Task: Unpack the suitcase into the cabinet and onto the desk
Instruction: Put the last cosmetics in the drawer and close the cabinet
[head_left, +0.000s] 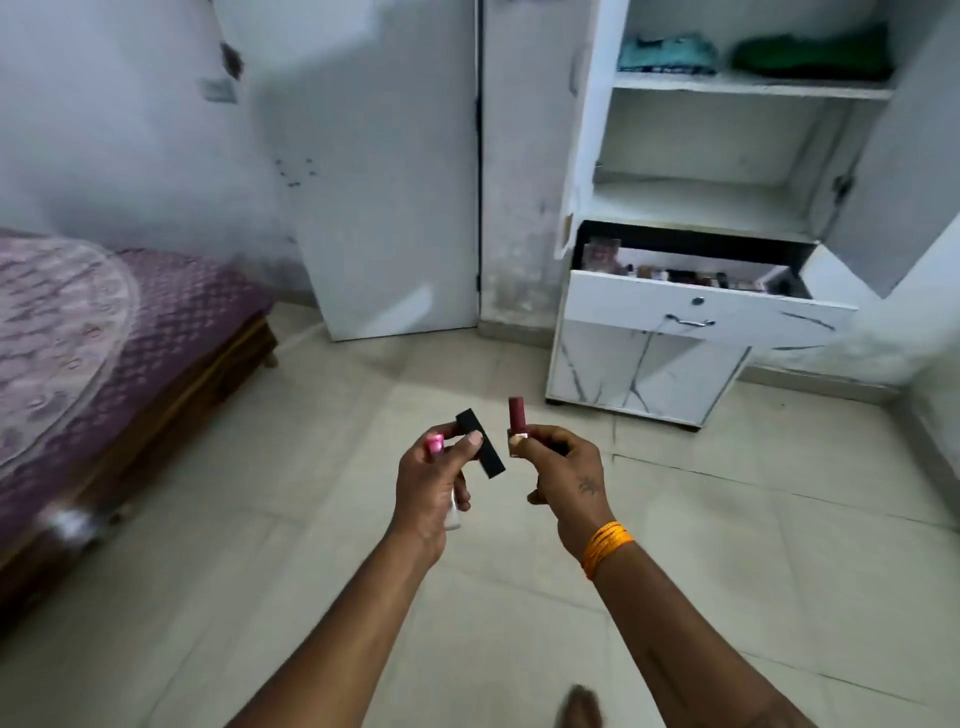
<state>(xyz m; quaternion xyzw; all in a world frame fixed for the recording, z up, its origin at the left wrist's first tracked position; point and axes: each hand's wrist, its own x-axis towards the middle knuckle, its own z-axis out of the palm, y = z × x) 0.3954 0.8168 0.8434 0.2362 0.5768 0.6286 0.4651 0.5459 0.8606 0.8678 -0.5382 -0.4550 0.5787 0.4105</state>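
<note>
Maroon lipstick tube (516, 414) stands near upright in the right hand (563, 470), pinched low at its silvery base by thumb and fingers; long axis runs close to vertical, coloured end up and away from the wrist. Black rectangular case (480, 443) sits in the left hand (434, 480), held between thumb and fingers; long axis slants, upper end toward the far left, lower end down toward the right hand. Same hand also grips a pink-capped clear bottle (435, 446), cap up, body running down through the palm. Both hands closed on their items, held near each other above the tiled floor (727, 519), well short of the cabinet (644, 374).

Cabinet drawer (691, 306) stands pulled out, small cosmetics inside; folded clothes (670, 54) on the top shelf. Bed (104, 332) to the left. Suitcase not in view.

Risks, as judgement: left hand carries two things at once, so the case, held only by fingertips, could slip while walking. Lipstick is gripped at one end only; a knock on the drawer front could tip it out. Motion blur suggests quick movement, which raises both chances.
</note>
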